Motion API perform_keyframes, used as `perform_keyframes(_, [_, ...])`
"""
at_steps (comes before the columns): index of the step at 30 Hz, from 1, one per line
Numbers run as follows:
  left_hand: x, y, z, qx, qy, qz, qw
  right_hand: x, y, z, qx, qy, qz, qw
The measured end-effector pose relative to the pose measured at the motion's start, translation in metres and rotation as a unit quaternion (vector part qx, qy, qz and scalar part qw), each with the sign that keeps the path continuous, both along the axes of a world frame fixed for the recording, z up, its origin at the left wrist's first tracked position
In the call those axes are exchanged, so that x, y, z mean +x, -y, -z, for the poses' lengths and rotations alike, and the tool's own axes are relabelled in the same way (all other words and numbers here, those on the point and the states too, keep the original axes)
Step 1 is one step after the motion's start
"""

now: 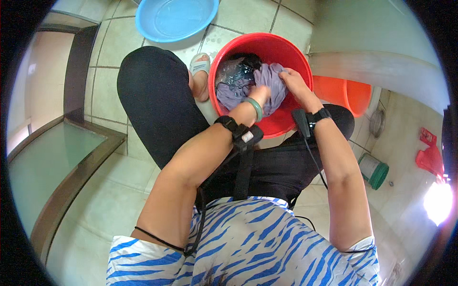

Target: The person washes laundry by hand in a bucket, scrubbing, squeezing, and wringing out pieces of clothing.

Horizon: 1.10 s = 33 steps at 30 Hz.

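A wet lavender cloth [272, 78] is bunched inside a red bucket [300, 52] that stands between my knees. My right hand [295, 82] grips the upper right part of the cloth, fingers closed on its folds. Lower and further left, my left hand [260, 95], a green bangle at its wrist, is closed against the same cloth. Motion blurs it slightly, and its fingertips are hidden in the folds. More of the cloth lies low on the bucket's left side, beside dark, wet, shiny material [238, 69] whose kind I cannot make out.
A light blue basin [174, 19] sits on the tiled floor ahead. Right of the bucket is an orange-red container [341, 93], near a round floor drain [377, 123] and a green-and-white tub [373, 170]. A glass-panelled frame [62, 157] stands at the left.
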<state>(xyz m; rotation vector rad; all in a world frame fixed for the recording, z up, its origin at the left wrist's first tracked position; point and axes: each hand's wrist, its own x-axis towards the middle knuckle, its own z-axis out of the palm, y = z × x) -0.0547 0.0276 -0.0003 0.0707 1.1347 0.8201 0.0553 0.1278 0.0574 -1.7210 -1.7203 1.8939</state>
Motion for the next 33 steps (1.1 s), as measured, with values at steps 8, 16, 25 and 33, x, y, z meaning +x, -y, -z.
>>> perform_keyframes(8, [-0.002, -0.016, -0.02, 0.04, 0.35, -0.108, 0.93, 0.004, 0.075, -0.049, 0.121, 0.056, -0.034, 0.99])
perform_keyframes(16, [0.034, -0.014, 0.04, -0.113, 0.106, -0.249, 0.956, -0.037, 0.047, -0.04, 0.306, 0.328, -0.121, 0.886])
perform_keyframes(25, [0.052, -0.023, -0.027, 0.001, 0.045, -0.066, 0.997, 0.012, 0.062, -0.039, 0.34, 0.319, -0.051, 0.883])
perform_keyframes(33, [0.008, -0.029, -0.004, 0.072, -0.066, -0.1, 0.99, 0.005, 0.033, -0.053, 0.312, 0.124, 0.047, 0.941])
